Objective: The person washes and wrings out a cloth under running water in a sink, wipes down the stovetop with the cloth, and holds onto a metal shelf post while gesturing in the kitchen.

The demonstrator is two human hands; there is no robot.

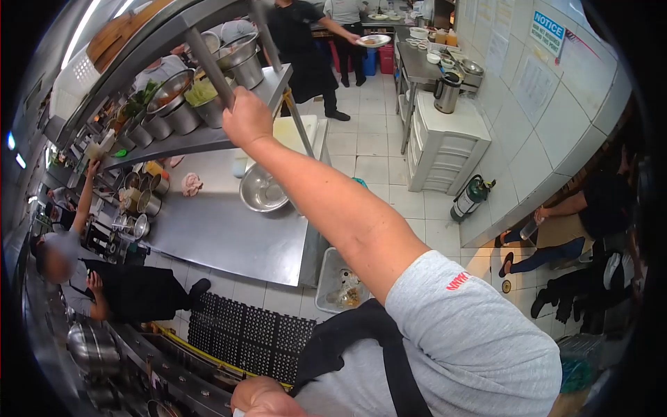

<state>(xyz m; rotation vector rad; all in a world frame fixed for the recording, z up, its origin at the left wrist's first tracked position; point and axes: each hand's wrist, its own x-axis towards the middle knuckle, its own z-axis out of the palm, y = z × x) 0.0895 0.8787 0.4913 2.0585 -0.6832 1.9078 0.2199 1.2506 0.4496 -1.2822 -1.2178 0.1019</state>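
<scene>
My right hand [247, 119] is raised and closed around a metal post [208, 66] of the shelf over the steel counter. Beneath that forearm, an empty-looking steel bowl [262, 191] rests near the counter's far corner. At the bottom edge, my left hand [267, 397] shows only its back, low in front of my body; its fingers are out of sight. Steel containers [182, 119] with greens and other food stand on the shelf [170, 144]. A crumpled pinkish cloth [191, 183] lies on the counter [222, 236].
At the left, a person [128, 288] raises an arm toward the shelf. Another person [299, 52] carries a plate [374, 41] at the top. A bin [325, 281] holds scraps beside the counter. White drawers [448, 142], an extinguisher [472, 199] and a person [590, 208] are right.
</scene>
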